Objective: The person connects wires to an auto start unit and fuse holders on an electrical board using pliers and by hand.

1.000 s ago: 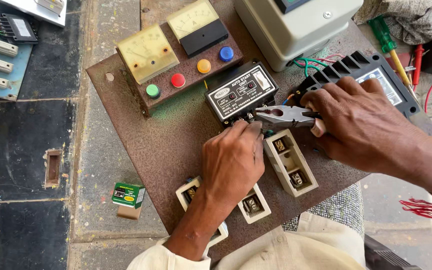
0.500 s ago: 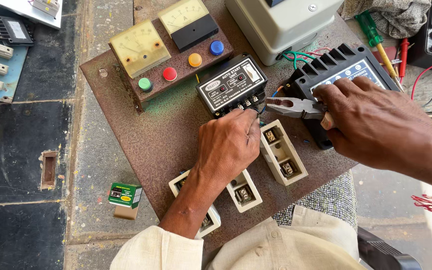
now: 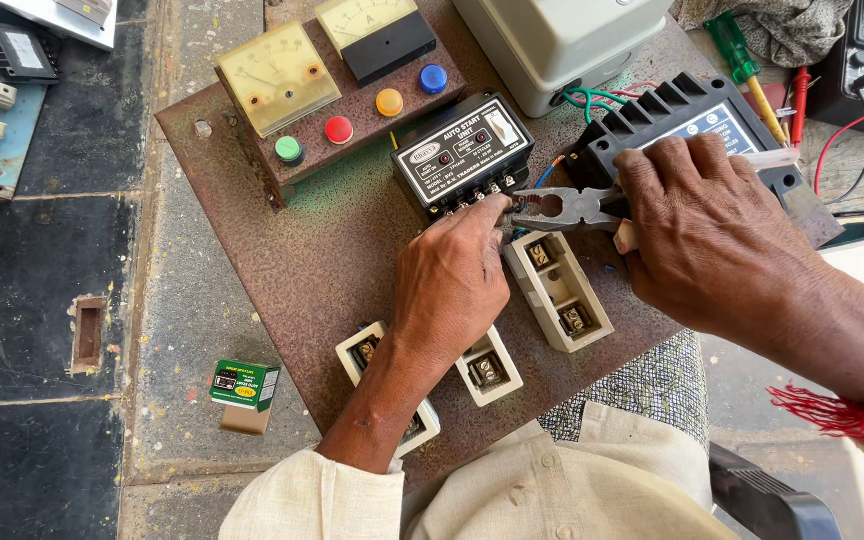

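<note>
Steel pliers (image 3: 562, 208) are clamped in the right hand (image 3: 707, 235), while the black unit's (image 3: 462, 152) terminals are touched by left hand (image 3: 452, 285) fingertips, mid-plate (image 3: 282, 250).

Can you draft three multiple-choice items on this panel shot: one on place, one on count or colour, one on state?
1. Where do the pliers point?
A. At the small green box on the floor
B. At the terminal edge of the black control unit
C. At the round buttons

2. How many round buttons sit below the two meters?
A. Two
B. Six
C. Four

3. How is the right hand set?
A. Closed around the pliers' handles
B. Flat and empty on the rusty plate
C. Holding the green screwdriver

Key: 1 B, the tips meet the left hand fingertips at the unit's lower edge. 2 C, a green button, red, yellow and blue. 3 A, its fingers wrap the handles.
</note>
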